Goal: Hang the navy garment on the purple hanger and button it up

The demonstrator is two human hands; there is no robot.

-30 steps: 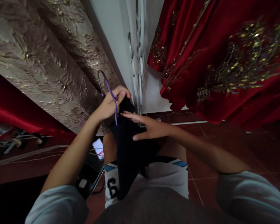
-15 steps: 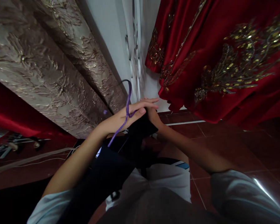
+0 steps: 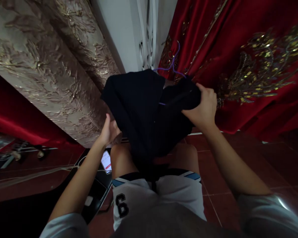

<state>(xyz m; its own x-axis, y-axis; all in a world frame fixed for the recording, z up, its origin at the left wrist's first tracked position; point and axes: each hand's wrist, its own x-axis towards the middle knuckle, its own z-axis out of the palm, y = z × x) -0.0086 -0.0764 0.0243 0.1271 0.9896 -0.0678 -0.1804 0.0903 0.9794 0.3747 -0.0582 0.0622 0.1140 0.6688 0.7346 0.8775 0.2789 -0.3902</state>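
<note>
The left hand (image 3: 111, 131) sits just beside the lower left edge of the dark navy cloth garment (image 3: 136, 105), thumb raised and fingers parted; contact with the cloth cannot be told. The garment hangs in front of the knees, draped over the thin purple hanger (image 3: 173, 67), whose hook stands above the cloth and whose short inner length shows through the opening. The right hand (image 3: 203, 107) is clamped on the garment's right part, thumb on the near side. The step in hand appears to be settling the cloth on the hanger. Support the loose left edge, use the right grip as the anchor, and draw the cloth evenly over both hanger arms without bending them.

Clearances, left to right: the beige curtain with gold crinkled texture (image 3: 52, 72) limits outward travel of the left hand. The lit white-screened phone (image 3: 106, 162) lies below it, near the forearm. The white curved metal bars (image 3: 147, 36) stand beyond the garment. The red satin drape with gold sequins (image 3: 238, 109) backs the hook and right hand; guard against snagging. The most open room is low right, above the red-brown tiled floor (image 3: 250, 148).
</note>
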